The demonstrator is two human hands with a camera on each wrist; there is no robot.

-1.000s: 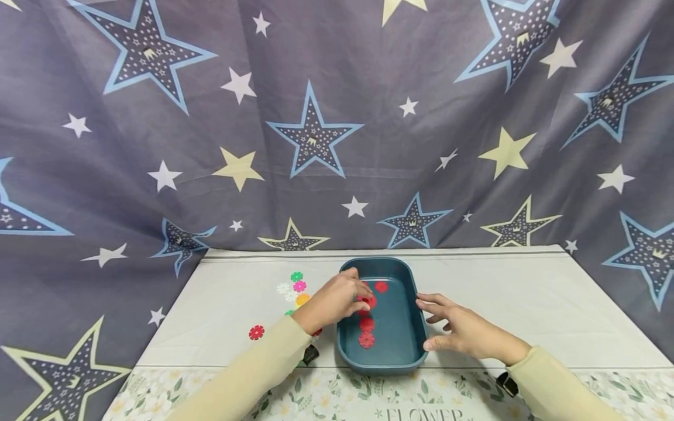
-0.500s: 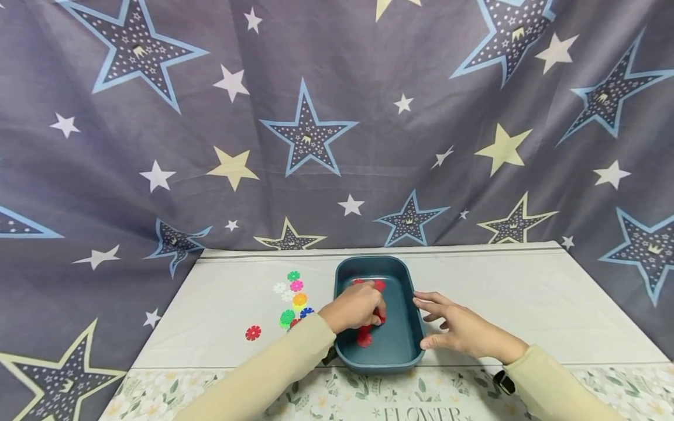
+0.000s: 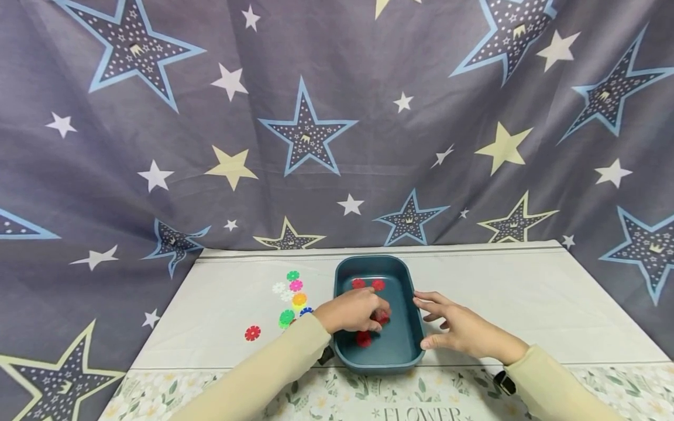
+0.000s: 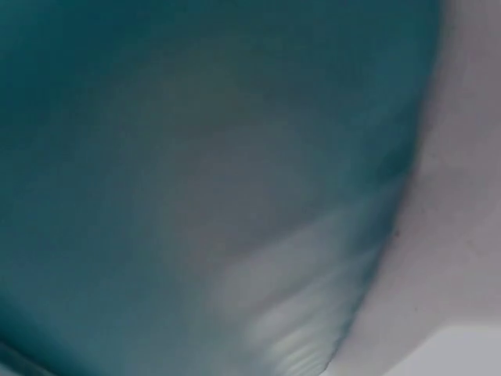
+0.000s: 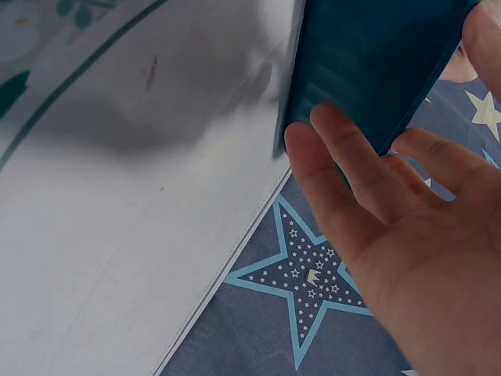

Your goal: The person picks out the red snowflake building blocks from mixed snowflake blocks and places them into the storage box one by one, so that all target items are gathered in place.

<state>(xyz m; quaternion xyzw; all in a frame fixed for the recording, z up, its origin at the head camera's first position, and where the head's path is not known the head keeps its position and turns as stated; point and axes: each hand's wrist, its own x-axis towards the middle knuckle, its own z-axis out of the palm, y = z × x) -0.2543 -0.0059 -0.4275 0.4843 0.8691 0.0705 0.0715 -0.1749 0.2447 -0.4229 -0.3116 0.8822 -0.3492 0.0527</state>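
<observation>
A dark teal tray (image 3: 392, 351) stands on the white cloth, with several red flower-shaped plastic discs (image 3: 363, 339) on its floor. My left hand (image 3: 353, 310) reaches in over the left rim. Its curled thumb and fingers pinch a red disc (image 3: 383, 321) near the tray's middle, partly covered by the fingers. My right hand (image 3: 463, 333) rests against the tray's right outer side, fingers fairly straight and spread; the right wrist view shows fingertips on the teal wall (image 5: 368, 63). In the left wrist view only a blurred teal wall (image 4: 196, 157) fills most of the picture.
Left of the tray lie loose discs: a red one (image 3: 253, 333), a green one (image 3: 286, 317), an orange one (image 3: 299, 299), a pink one (image 3: 296, 285) and others. A starry curtain (image 3: 310, 193) hangs behind the table. A floral strip (image 3: 326, 397) runs along the front.
My left hand has moved from the tray's left side rightward and nearer, a red disc shifting with it. The right hand keeps its place against the tray.
</observation>
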